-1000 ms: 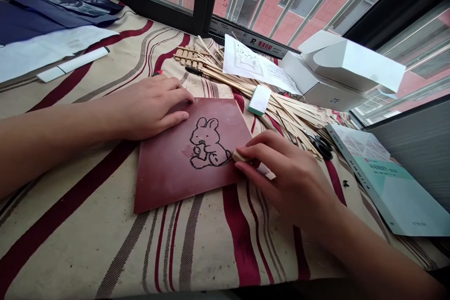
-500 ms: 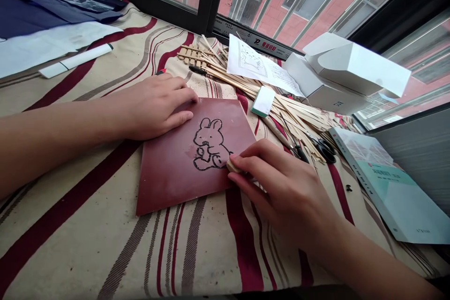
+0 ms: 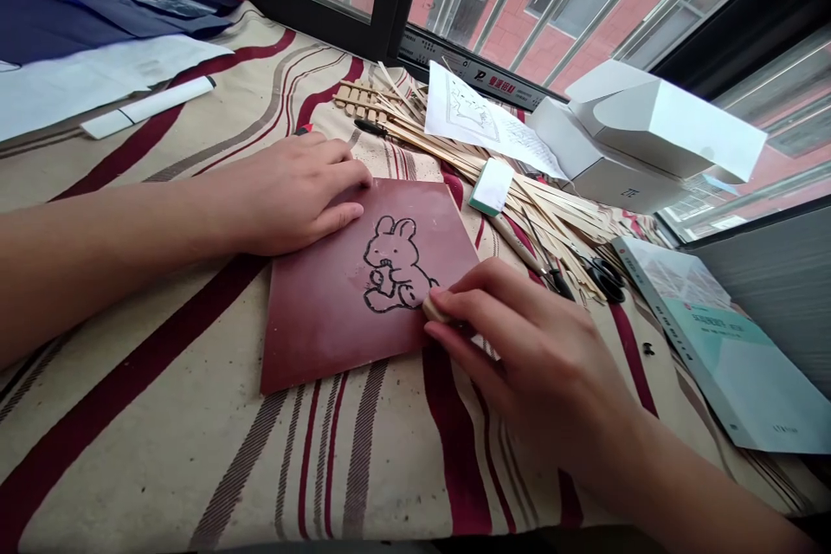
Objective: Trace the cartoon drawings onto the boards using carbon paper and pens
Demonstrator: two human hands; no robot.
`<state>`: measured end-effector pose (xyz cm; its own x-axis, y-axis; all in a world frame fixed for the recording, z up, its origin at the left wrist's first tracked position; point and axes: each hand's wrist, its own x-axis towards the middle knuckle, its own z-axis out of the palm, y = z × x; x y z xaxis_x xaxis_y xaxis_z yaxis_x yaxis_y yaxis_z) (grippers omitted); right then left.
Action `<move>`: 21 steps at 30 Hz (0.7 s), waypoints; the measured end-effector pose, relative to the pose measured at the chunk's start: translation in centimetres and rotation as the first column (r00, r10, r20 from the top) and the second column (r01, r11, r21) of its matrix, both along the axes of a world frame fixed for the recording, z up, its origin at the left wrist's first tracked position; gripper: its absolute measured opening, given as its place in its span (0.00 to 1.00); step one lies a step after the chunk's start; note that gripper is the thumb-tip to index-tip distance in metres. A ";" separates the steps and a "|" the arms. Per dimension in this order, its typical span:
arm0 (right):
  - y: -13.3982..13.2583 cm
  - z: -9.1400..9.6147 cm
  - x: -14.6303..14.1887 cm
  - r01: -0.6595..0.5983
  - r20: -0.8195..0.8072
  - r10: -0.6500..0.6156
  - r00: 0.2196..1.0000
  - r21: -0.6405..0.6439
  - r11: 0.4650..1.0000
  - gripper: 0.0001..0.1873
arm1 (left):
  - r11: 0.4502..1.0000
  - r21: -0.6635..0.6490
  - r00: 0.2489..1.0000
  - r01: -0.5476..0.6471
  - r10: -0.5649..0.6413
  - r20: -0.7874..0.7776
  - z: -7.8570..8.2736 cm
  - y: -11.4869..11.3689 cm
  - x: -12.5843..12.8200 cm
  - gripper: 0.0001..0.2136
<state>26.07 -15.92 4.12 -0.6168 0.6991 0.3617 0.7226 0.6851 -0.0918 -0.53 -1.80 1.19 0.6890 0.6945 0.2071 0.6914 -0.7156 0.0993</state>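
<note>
A dark red board (image 3: 312,320) lies on the striped cloth, with a rabbit-like animal (image 3: 393,255) drawn on it in black outline. My left hand (image 3: 312,190) rests on the board's upper left part, fingers stretched out and open, holding nothing. Between thumb and fingers my right hand (image 3: 519,338) pinches what looks like a small beige eraser (image 3: 438,310). It touches the board at the right of the drawing, close to the animal's tail. My fingers hide most of the eraser and the board's lower right corner.
Thin wooden strips (image 3: 447,151) lie behind the board, with a white-and-green block (image 3: 492,187), a printed paper (image 3: 464,112) and black-handled scissors (image 3: 605,277). A white box (image 3: 623,147) stands by the window. On the right is a book (image 3: 720,338); a white roll (image 3: 149,107) lies left.
The whole scene sits slightly further right in view. My right hand and the eraser stay by the tail, with only a very small shift. My left hand remains on the board.
</note>
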 end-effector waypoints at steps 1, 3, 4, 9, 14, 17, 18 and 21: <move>0.0 0.0 0.0 -0.018 0.003 0.018 1.000 -0.004 1.000 0.06 | 1.000 -0.008 1.000 -0.001 0.001 0.010 0.0 0.0 0.0 0.25; 0.0 0.1 0.0 -0.004 0.012 0.004 1.000 -0.003 1.000 0.07 | 1.000 -0.008 1.000 0.000 0.001 0.018 -0.1 0.0 0.0 0.25; 0.0 0.1 0.0 0.023 0.018 -0.024 1.000 0.008 1.000 0.06 | 1.000 -0.002 1.000 0.003 -0.003 0.016 -0.1 0.1 0.0 0.24; -0.1 0.2 -0.2 -0.018 0.009 0.018 1.000 0.002 1.000 0.08 | 1.000 0.019 1.000 0.007 -0.007 -0.015 0.0 0.0 0.1 0.26; 0.0 0.2 -0.3 0.046 0.028 -0.046 0.999 0.018 0.999 0.06 | 1.000 0.018 0.999 -0.007 0.008 -0.041 0.3 -0.1 0.3 0.27; -0.1 0.1 -0.4 0.002 0.022 -0.002 1.000 0.023 1.000 0.08 | 1.000 0.025 0.999 0.005 -0.004 -0.035 0.2 -0.1 0.1 0.26; -0.1 0.1 -0.4 -0.023 0.025 0.023 0.999 0.022 0.999 0.09 | 1.000 0.029 1.000 0.009 -0.008 -0.028 0.2 -0.1 0.1 0.26; -0.2 0.1 -0.2 0.018 0.037 -0.018 0.999 0.023 1.000 0.07 | 0.999 0.030 1.000 0.019 -0.019 -0.002 0.0 0.1 -0.2 0.24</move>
<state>25.84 -16.09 4.20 -0.6175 0.7022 0.3544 0.7375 0.6736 -0.0496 -0.69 -1.68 1.17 0.7025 0.6748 0.2263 0.6778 -0.7313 0.0765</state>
